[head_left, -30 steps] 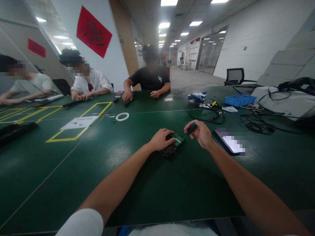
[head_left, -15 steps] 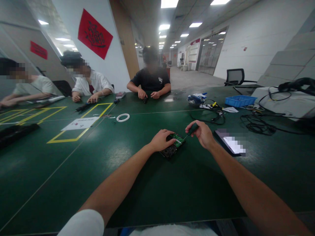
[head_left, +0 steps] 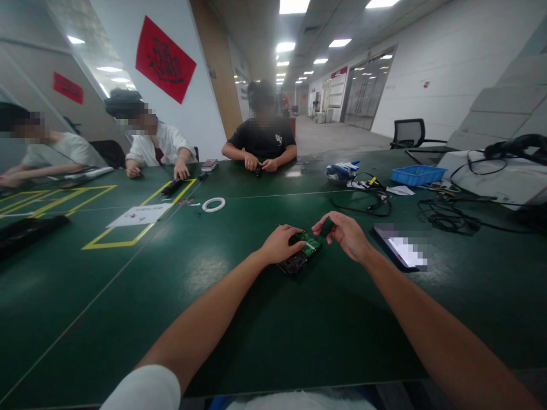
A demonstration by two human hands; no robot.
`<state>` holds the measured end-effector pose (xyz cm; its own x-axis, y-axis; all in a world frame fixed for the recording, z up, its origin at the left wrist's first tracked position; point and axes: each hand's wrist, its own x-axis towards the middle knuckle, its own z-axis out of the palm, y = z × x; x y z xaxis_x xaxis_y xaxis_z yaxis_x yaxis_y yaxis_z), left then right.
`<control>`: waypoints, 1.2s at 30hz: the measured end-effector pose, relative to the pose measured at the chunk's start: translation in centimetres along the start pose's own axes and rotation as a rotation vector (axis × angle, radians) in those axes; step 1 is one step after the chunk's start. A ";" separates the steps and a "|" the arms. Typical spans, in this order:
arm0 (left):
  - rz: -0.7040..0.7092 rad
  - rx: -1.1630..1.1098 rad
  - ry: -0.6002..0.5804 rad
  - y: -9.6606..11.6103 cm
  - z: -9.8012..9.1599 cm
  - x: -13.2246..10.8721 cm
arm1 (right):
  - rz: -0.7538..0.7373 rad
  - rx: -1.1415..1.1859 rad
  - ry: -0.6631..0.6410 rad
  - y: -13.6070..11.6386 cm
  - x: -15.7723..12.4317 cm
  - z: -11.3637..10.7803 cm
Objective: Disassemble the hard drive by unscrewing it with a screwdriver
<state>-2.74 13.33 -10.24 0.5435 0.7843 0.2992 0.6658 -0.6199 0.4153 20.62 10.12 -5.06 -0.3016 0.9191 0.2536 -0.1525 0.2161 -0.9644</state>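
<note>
A hard drive with a green circuit board lies on the dark green table. My left hand grips its left side, with the thumb over the board. Just right of the drive, my right hand is closed round the dark handle of a screwdriver. The shaft and tip of the screwdriver cannot be made out.
To the right lies a tablet with a lit screen. Behind are black cables, a blue tray and a white ring. Three people sit across the table; one hand touches a black object.
My right hand has turned the screwdriver more upright, and its fingers have moved slightly left. My left hand and the drive have stayed put. Across the table, a person's hand has moved right.
</note>
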 end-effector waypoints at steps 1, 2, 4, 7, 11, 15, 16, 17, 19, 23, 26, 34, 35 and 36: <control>0.000 -0.002 -0.001 0.0 0.0 0.0 | 0.011 0.024 0.000 0.1 0.0 0.0; 0.000 -0.004 -0.004 0.0 0.0 0.1 | 0.019 0.051 0.002 0.1 0.1 0.0; -0.003 -0.007 -0.010 0.0 0.0 0.2 | 0.025 0.098 0.007 0.2 0.1 0.0; 0.006 -0.017 -0.016 -0.2 0.0 0.3 | 0.006 0.108 0.024 0.3 0.1 0.2; 0.011 -0.028 -0.011 -0.3 0.3 0.4 | -0.028 0.022 0.046 0.2 0.0 0.4; -0.036 -0.003 0.017 0.1 0.9 0.3 | -0.058 -0.094 0.070 0.3 0.2 0.1; -0.051 0.004 0.024 0.3 1.0 0.3 | -0.065 -0.115 0.080 0.4 0.3 -0.1; -0.068 0.009 0.029 0.4 1.2 0.2 | -0.071 -0.129 0.092 0.5 0.3 -0.2; -0.110 0.012 0.038 0.7 1.3 0.2 | -0.082 -0.139 0.120 0.8 0.5 -0.5; -0.179 -0.020 0.049 0.9 1.0 0.2 | -0.070 -0.093 0.149 1.0 0.6 -0.6; -0.160 -0.031 0.058 0.5 0.4 0.5 | -0.044 -0.003 0.136 0.9 0.5 -0.6; -0.060 -0.186 0.072 -2.4 0.1 1.1 | -0.043 0.108 0.127 1.1 0.7 -0.9; -0.067 -0.214 0.075 -2.8 0.3 1.2 | -0.040 0.111 0.125 1.1 0.7 -1.0; -0.080 -0.235 0.079 -3.1 0.4 1.4 | -0.037 0.108 0.126 1.1 0.7 -0.9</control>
<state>-3.87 16.33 -11.49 0.4463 0.8359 0.3196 0.5627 -0.5398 0.6261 21.11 11.30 -5.98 -0.1747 0.9466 0.2711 -0.2635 0.2204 -0.9391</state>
